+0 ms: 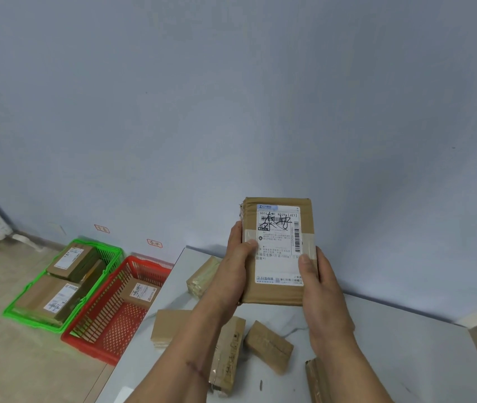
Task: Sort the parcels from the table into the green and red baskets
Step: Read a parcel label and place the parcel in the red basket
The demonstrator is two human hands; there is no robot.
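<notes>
I hold a brown cardboard parcel [278, 251] upright above the table, its white shipping label with handwritten marks facing me. My left hand [236, 263] grips its left edge, thumb on the label. My right hand [317, 283] grips its right edge, thumb on the front. Several more brown parcels [269, 346] lie on the white table [391, 359] below. On the floor to the left stand a green basket [25, 314] holding two labelled parcels and a red basket [100, 341] holding one.
The grey-blue wall runs behind the table and baskets, with two small red-edged tags [154, 243] stuck on it above the baskets. Beige floor [13, 367] extends at the left. The table's left edge borders the red basket.
</notes>
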